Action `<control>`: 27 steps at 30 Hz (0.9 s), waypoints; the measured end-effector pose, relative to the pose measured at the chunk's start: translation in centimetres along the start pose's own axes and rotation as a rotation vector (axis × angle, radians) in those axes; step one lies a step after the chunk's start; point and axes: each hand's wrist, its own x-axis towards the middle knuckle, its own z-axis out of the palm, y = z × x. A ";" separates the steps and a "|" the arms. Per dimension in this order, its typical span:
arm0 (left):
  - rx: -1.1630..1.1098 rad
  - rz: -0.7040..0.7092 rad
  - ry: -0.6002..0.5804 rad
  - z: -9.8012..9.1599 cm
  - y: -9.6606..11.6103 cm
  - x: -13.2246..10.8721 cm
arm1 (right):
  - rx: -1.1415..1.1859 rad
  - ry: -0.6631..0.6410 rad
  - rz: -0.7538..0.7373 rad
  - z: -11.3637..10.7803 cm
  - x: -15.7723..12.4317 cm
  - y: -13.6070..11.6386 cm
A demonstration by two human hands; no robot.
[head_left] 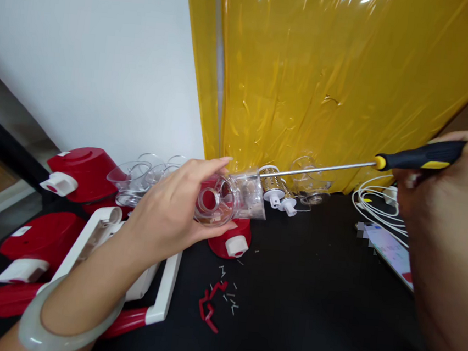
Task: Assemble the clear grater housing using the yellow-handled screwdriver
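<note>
My left hand (173, 208) grips a clear plastic housing (232, 197) with a round opening and red showing behind it, held above the black table. My right hand (444, 184) is closed round the black and yellow handle of a long screwdriver (422, 156). Its metal shaft (317, 170) runs left, and the tip meets the top of the clear housing. A pale bangle (57, 329) sits on my left wrist.
Red bases with white knobs (79, 174) and a white frame (165, 290) lie at the left. Small screws and red clips (218, 298) are scattered in the middle of the black table (307, 315). Metal drums (276, 188), white cables (374, 205) and a phone (390, 248) lie near the yellow plastic curtain (330, 80).
</note>
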 end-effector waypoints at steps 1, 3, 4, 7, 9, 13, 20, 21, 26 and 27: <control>-0.005 -0.003 0.000 0.0 0.0 0.0 | 0.005 -0.007 0.005 0.0 0.0 0.0; -0.013 0.011 0.007 0.0 0.1 0.0 | 0.015 -0.011 0.013 0.0 0.1 0.1; -0.012 0.025 0.012 0.0 0.1 0.1 | 0.020 -0.009 0.018 0.0 0.1 0.1; 0.019 0.063 0.013 0.0 0.1 0.1 | 0.030 -0.006 0.023 0.0 0.0 0.1; 0.043 0.065 0.005 -0.1 0.0 0.1 | 0.045 -0.023 0.019 -0.1 -0.1 0.1; 0.050 0.049 -0.008 -0.2 -0.1 0.1 | 0.104 -0.059 -0.013 -0.3 0.0 0.1; 0.010 -0.039 -0.046 -0.4 -0.3 -0.2 | 0.192 -0.172 0.121 -1.0 0.2 -0.4; 0.008 -0.045 -0.050 -0.4 -0.4 -0.2 | 0.197 -0.189 0.165 -1.1 0.2 -0.6; 0.017 -0.051 -0.049 -0.3 -0.7 -0.3 | 0.242 -0.330 0.372 -1.4 0.9 -1.6; 0.022 -0.055 -0.049 -0.3 -0.7 -0.3 | 0.236 -0.338 0.391 -1.4 0.9 -1.6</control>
